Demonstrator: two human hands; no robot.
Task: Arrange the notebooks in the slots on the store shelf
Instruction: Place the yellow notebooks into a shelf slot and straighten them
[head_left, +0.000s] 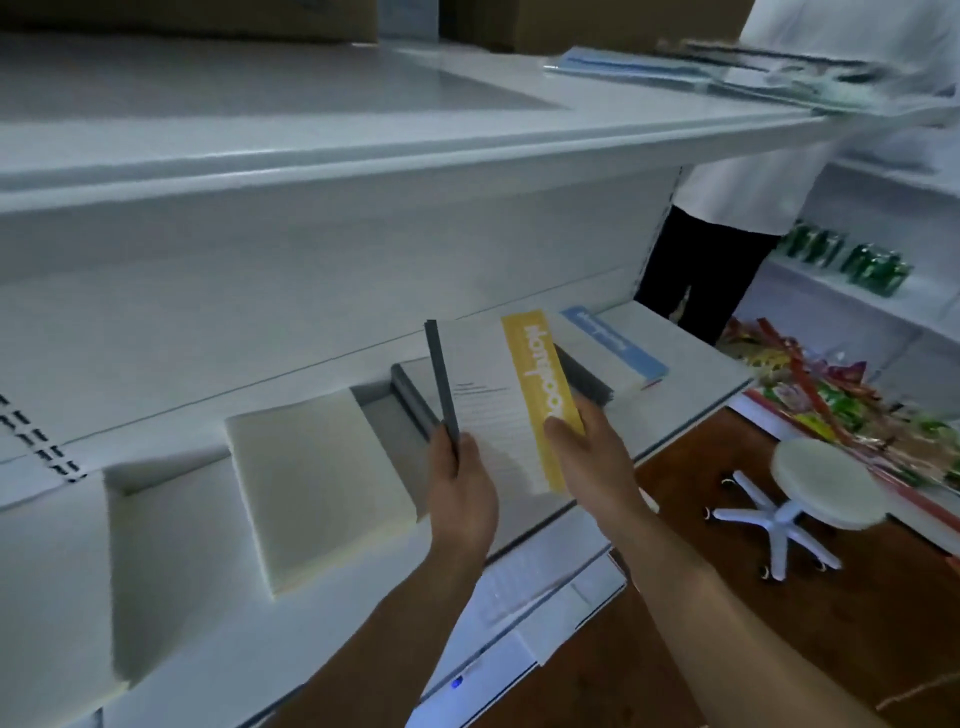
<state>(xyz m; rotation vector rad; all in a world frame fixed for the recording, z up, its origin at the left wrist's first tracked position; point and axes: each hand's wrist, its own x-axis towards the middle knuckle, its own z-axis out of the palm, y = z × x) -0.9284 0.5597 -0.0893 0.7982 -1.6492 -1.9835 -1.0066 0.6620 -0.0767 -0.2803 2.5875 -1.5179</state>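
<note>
While we hold the notebook with the yellow band (540, 384) up in both hands, it hangs in the air just over the slots of the store shelf (156, 441). It is tipped back, with its cover facing us. Our left hand (460, 488) has its grip clamped on the dark grey spine edge. Our right hand (589, 449) has its grip clamped on the yellow side, thumb on top. So this notebook is not in a slot yet.

Just below it, 1 grey-edged notebook (413, 402) already lies in a slot. To the left, a cream notebook (311, 483) fills another slot. To the right, a notebook with a blue band (618, 345) lies flat.

We think the step now is to lower our notebook into the slot under our hands. To do it well, we should keep both hands on it and turn the spine the same way as the grey-edged one. Then we line its bottom edge up with the slot walls and bring it down slowly. A corner could catch on a wall or push the notebook below out of place. We should let go only when it rests flat.
</note>
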